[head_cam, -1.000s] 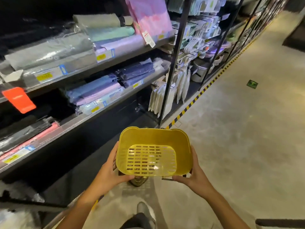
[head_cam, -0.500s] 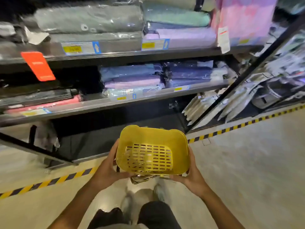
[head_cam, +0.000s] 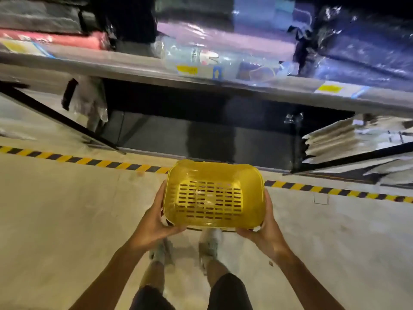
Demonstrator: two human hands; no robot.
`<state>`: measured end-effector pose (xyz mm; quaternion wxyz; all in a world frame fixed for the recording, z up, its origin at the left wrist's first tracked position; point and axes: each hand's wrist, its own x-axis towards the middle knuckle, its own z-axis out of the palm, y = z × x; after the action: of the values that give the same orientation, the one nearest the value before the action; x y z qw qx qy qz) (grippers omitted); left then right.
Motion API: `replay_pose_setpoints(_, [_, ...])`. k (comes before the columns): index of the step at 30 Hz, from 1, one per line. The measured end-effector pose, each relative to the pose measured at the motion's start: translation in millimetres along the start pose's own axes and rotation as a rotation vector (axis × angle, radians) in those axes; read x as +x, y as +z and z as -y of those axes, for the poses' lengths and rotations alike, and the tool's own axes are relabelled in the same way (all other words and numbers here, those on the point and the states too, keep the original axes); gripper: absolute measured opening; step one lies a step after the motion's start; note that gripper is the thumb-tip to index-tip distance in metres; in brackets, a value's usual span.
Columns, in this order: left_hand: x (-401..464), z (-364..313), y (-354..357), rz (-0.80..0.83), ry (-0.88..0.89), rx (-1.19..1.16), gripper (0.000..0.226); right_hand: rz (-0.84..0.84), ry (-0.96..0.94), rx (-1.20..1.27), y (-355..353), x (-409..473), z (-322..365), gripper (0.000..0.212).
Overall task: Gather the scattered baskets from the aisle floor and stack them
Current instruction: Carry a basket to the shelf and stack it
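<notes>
I carry a yellow plastic basket with a slotted bottom in front of me, its opening facing up. My left hand grips its left side and near corner. My right hand grips the right side, fingers curled under the rim. A dark handle hangs below the basket's near edge, mostly hidden. The basket is held above the concrete floor, over my feet. No other basket shows in this view.
A store shelf unit with wrapped textiles stands straight ahead, its bottom bay dark. Yellow-black hazard tape runs along the shelf base. White packets lie low on the right. My shoes are below the basket.
My view has turned left and tilted down toward the shelf base and floor. The basket stays gripped in both hands, moved closer to the lower shelf.
</notes>
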<state>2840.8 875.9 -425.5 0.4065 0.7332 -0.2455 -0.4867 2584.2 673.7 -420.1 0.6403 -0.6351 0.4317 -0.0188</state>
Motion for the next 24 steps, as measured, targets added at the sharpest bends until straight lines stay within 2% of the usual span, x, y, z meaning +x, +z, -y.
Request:
replay_pose_setpoints(4, [22.6,44.2,20.6,-0.043,-0.061,-0.019,0.122,0.043,-0.018,-0.013,-0.6,29.2,-40.5,0.11])
replay_pose_setpoints(9, [42.6,84.0,36.9,-0.053,-0.091,-0.029,0.122,0.037,-0.024,0.059,2.0,54.9,-79.2,0.12])
replay_pose_setpoints(12, [51.5,100.8,41.9,-0.068,-0.11,-0.032,0.121,0.044,-0.064,0.05,5.2,67.6,-97.7,0.118])
replay_pose_setpoints(19, [72.0,136.8,52.6,-0.094,-0.119,0.075,0.119,0.083,-0.198,-0.036,15.6,84.3,-134.9,0.097])
replay_pose_setpoints(22, [77.2,149.9,62.1,-0.099,-0.113,0.194,0.12,0.058,-0.225,-0.029,22.2,84.9,-152.9,0.101])
replay_pose_setpoints(24, [78.3,158.5,69.2,-0.088,-0.123,0.255,0.126,0.068,-0.242,-0.039,24.9,87.9,-161.6,0.096])
